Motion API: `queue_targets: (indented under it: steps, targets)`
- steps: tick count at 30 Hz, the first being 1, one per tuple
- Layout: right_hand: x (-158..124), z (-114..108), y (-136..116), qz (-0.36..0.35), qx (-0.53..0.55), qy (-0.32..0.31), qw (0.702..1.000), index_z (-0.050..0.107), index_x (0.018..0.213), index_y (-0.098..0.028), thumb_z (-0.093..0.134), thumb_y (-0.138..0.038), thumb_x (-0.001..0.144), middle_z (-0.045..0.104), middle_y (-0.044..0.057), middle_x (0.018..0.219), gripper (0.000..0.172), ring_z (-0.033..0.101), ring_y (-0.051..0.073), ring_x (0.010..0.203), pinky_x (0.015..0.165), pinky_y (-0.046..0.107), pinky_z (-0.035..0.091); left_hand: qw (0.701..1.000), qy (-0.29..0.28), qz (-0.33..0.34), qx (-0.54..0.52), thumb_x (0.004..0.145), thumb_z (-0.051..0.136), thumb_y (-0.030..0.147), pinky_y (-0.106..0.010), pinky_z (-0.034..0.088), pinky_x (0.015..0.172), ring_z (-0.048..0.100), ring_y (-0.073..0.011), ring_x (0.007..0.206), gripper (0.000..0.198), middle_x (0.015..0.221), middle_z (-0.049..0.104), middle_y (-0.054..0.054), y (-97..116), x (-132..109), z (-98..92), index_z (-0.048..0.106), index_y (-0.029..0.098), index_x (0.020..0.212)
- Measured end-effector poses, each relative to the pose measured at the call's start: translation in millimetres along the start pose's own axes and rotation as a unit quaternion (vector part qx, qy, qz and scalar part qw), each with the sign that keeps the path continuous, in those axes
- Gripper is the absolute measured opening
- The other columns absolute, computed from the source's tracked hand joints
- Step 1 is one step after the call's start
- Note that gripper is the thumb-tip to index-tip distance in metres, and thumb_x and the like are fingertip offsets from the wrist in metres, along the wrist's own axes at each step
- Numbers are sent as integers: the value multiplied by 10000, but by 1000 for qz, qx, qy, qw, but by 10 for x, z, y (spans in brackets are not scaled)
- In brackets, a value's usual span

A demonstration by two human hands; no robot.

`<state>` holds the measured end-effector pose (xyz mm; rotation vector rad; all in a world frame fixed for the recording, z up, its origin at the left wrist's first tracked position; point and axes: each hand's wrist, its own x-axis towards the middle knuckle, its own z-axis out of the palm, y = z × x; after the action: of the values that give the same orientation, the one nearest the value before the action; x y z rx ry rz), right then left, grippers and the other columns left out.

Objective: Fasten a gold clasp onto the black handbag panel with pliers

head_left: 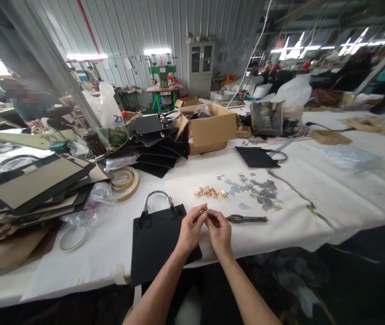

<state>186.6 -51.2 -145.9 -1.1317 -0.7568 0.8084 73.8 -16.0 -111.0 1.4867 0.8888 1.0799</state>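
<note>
My left hand [190, 231] and my right hand [220, 231] meet just above the near edge of the counter [331, 198], which is covered in white cloth. Between them I hold a small gold metal fitting [203, 210]: the fingers of both hands are closed on it, pinching it at the fingertips, left from one side and right from the other. The piece is too small to make out its shape.

Right under my left hand lies a flat black bag panel [155, 246] with a curved handle [158, 198] at its far end; the panel's near end hangs slightly over the counter's edge. Just beyond my hands sits a little heap of gold fittings [210, 192], and to the right of that a scatter of small grey metal pieces [263, 192]. A pair of dark pliers [246, 219] lies just beside my right hand, not touched.

Further left there are two rolls of tape [125, 180] and a stack of tan-and-black panels [33, 185]. An open cardboard box [209, 128] stands at the back of the counter, with a pile of black panels [158, 144] against it.
</note>
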Motion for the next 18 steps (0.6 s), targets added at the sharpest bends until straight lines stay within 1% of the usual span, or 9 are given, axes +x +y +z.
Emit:
queue_targets:
  steps: [2,4,8,11,14,18]
  targets:
    - [-35,43,-68,-11,-10,-55,998,744,1061,-242,789,-398,865,767,75,1115,255,721,245,1064,992,400,588,1000,7,-15,12,999,604,368,-387,480,1121,659,-234,1234,360,1331,712,-100,-4,-1,-100,684,223,1319]
    - [-61,70,-115,-31,-25,-82,996,733,1118,-254,750,-386,902,742,78,1173,254,701,247,1114,1009,391,578,999,1,-12,33,1009,587,372,-387,476,1123,658,-234,1231,343,1324,713,-95,0,0,-175,683,229,1305]
    - [-86,76,-114,-87,-71,-66,991,718,1156,-271,707,-370,940,698,87,1207,237,675,242,1125,994,389,583,996,-16,28,81,1020,564,375,-374,488,1093,658,-238,1195,292,1271,716,-91,25,-19,-231,717,239,1228]
    - [-90,58,-73,-121,-105,-39,986,728,1136,-275,706,-379,944,638,103,1282,219,635,253,1190,989,395,589,995,-13,41,90,1019,561,357,-364,512,1039,673,-236,1127,287,1222,718,-96,23,-48,-224,732,243,1219]
    - [-95,47,-54,-118,-106,-34,987,734,1103,-274,703,-392,947,645,98,1242,199,642,251,1169,987,398,588,995,-4,48,92,1017,562,329,-339,522,976,674,-220,1067,303,1168,711,-87,-11,-73,-216,726,259,1261]
    - [-105,44,-70,-89,-96,-47,990,724,1085,-270,696,-395,954,710,72,1112,183,695,233,1047,969,397,590,996,28,35,82,983,630,359,-321,529,904,670,-205,957,323,1051,709,-59,-54,-94,-227,713,272,1283]
